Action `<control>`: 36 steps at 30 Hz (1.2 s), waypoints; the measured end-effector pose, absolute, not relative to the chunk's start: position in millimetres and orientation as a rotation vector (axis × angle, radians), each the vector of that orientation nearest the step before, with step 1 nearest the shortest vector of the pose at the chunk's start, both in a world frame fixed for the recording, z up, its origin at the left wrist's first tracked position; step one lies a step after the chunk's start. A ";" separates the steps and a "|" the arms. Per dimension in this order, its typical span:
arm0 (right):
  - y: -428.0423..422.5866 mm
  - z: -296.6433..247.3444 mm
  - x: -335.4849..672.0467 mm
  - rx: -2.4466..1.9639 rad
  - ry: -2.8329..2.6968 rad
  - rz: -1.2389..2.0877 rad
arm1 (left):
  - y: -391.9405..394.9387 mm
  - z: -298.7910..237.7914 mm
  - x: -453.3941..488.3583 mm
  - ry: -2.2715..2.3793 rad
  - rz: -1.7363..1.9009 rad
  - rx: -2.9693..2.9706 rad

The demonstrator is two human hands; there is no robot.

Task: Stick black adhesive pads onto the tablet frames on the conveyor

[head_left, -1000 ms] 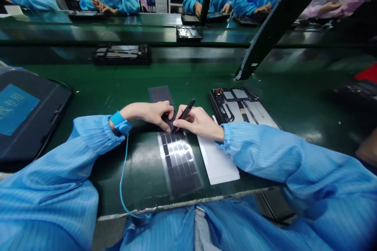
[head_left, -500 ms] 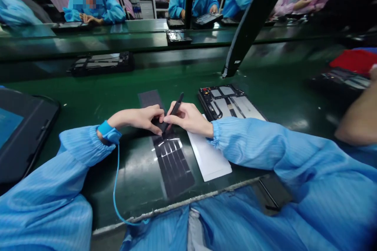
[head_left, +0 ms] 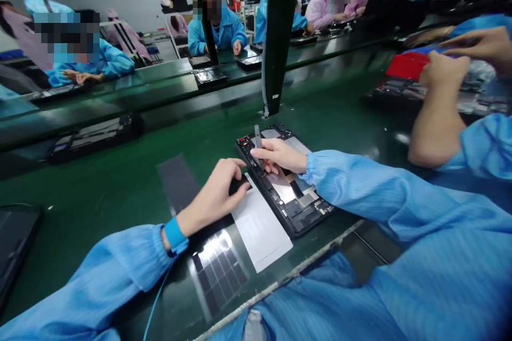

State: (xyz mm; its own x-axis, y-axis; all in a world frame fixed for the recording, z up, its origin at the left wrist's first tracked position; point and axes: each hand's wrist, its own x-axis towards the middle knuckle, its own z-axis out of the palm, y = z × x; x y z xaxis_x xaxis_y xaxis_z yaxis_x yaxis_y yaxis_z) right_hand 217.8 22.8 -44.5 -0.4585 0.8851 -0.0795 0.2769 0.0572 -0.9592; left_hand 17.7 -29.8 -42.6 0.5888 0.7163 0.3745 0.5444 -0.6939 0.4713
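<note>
The person's right hand (head_left: 280, 155) is closed around a slim black pen-shaped tool (head_left: 258, 141), pinching it between thumb and fingers. The tool stands nearly upright, and its lower end reaches the left edge of an open tablet housing (head_left: 307, 208) (whether the tip actually touches the housing is hard to tell). The housing lies tilted on the green workbench (head_left: 120, 181), its black frame and inner parts exposed, just right of centre.

The left hand (head_left: 214, 197) is apart from the right and nearer the viewer, with its fingers and thumb clamped on a small black piece (head_left: 240, 185). A blue wrist strap (head_left: 175, 235) circles that wrist, and a blue cord (head_left: 157, 295) runs from it toward the near edge of the bench.

A white sheet (head_left: 259, 224) lies just left of the housing, under the left hand's fingertips. Nearer left is a dark sheet with a grid of black pads (head_left: 219, 272), and farther left a plain dark strip (head_left: 178, 181). At far right, a co-worker's hands (head_left: 444, 69) are near a red item (head_left: 404, 65).
</note>
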 end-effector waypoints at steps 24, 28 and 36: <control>28.3 -39.4 208.8 -1.194 -1.747 1.447 | -39.6 -69.3 25.9 0.871 0.647 2.550; 29.8 -41.2 209.4 -1.185 -1.746 1.452 | -39.5 -69.5 25.9 0.864 0.642 2.541; 31.1 -43.9 209.9 -1.168 -1.763 1.435 | -40.1 -66.5 26.5 0.886 0.582 2.536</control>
